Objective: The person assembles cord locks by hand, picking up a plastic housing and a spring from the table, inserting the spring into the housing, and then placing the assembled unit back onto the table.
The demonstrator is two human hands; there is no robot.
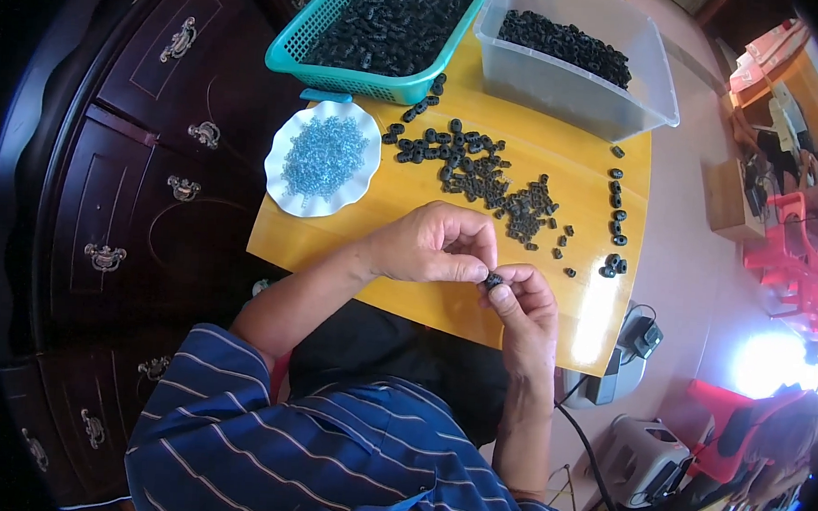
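Observation:
My right hand [526,305] pinches a small, oval black plastic part [494,280] between thumb and fingers, just over the near edge of the yellow table [408,274]. Against it from the left comes my left hand [442,243], thumb and fingers closed at the part's edge; anything tiny between those fingertips is hidden. Beyond both hands lie a pile of small dark pieces [527,209] and a loose group of larger black oval parts [444,143]. A white scalloped plate [275,178] at the left holds many small, clear bluish pieces [324,155].
At the back stand a green plastic basket [286,53] and a translucent bin [568,106], both holding black parts. More black parts [616,201] line the table's right side. Dark wooden drawers [142,174] flank the left. Red chairs [798,251] and other people appear at right.

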